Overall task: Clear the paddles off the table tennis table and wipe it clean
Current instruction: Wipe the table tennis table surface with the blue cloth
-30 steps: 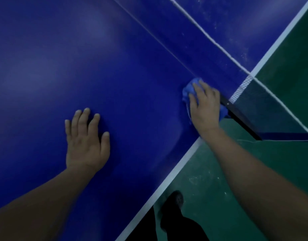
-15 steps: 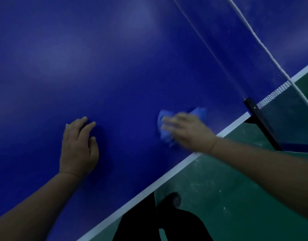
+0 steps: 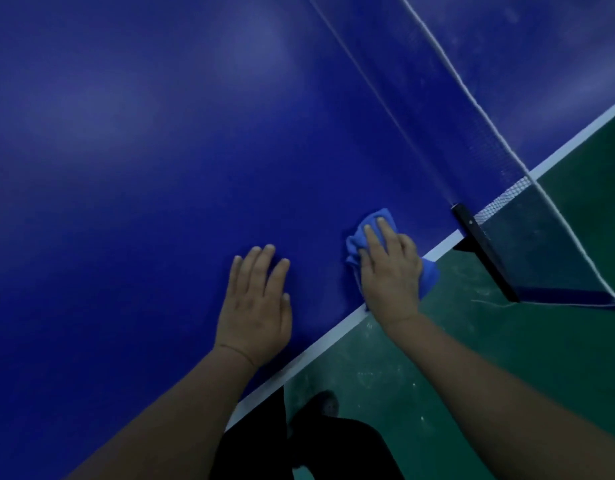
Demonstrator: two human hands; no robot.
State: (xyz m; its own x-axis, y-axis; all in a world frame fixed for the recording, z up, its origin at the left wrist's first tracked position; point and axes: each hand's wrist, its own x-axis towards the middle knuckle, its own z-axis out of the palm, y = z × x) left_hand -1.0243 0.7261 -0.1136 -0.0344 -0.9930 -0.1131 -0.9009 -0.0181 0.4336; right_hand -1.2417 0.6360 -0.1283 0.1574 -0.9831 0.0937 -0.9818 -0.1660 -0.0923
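Observation:
The dark blue table tennis table [image 3: 153,161] fills most of the view, with a white line along its near side edge. My right hand [image 3: 389,271] presses flat on a crumpled blue cloth [image 3: 359,242] close to that edge, a short way left of the net post. The cloth sticks out past my fingertips and over the table edge by my wrist. My left hand [image 3: 256,306] rests flat on the bare table surface beside it, fingers straight. No paddle is in view.
The net [image 3: 507,161] with its white top cord runs diagonally at the upper right, clamped by a black post [image 3: 483,247] at the table edge. Green floor [image 3: 507,358] lies beyond the edge. My dark trousers and shoe [image 3: 320,427] show at the bottom.
My right hand slid the cloth left away from the net post, then back towards the table edge. My left hand stayed flat on the table, and now lies closer to the right hand.

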